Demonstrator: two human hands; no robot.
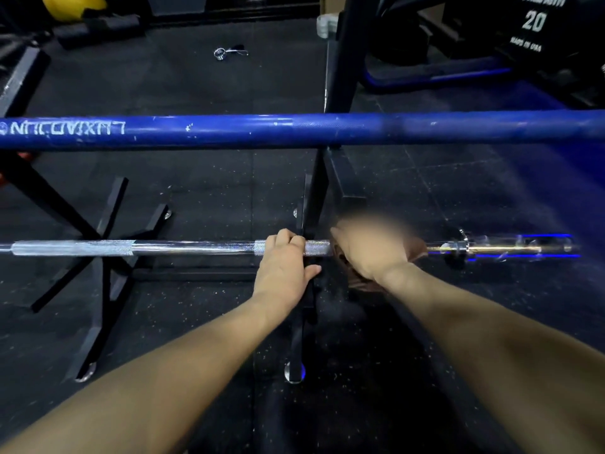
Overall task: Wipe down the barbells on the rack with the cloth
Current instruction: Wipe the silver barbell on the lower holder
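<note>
Head view: going left to right, your left hand [283, 267] wraps the silver barbell [183, 248] overhand, fingers curled over the knurled stretch, just beside the black rack upright [316, 204]. Grip there is closed on the bar, steadying it. Right of that, touching close, your right hand [370, 250] is motion-blurred; it seems closed round the brown cloth [358, 281], which bunches under the palm and wraps the bar. Exact finger lie can't be told through the blur.

Key relation: bar's long axis runs straight left-right through both grips. Unwiped-looking shaft and the sleeve end [510, 247] lie right of your right grip, so the right hand is the nearer one; likely stroke is a slide along the axis to the right, the left hand holding firm.

Beyond both grips, higher up and well apart: blue barbell [294, 131], parallel, same axis, no hand on it.

Count: two barbells, one cloth, two hands, one spring collar [229, 53] on the floor far beyond.
</note>
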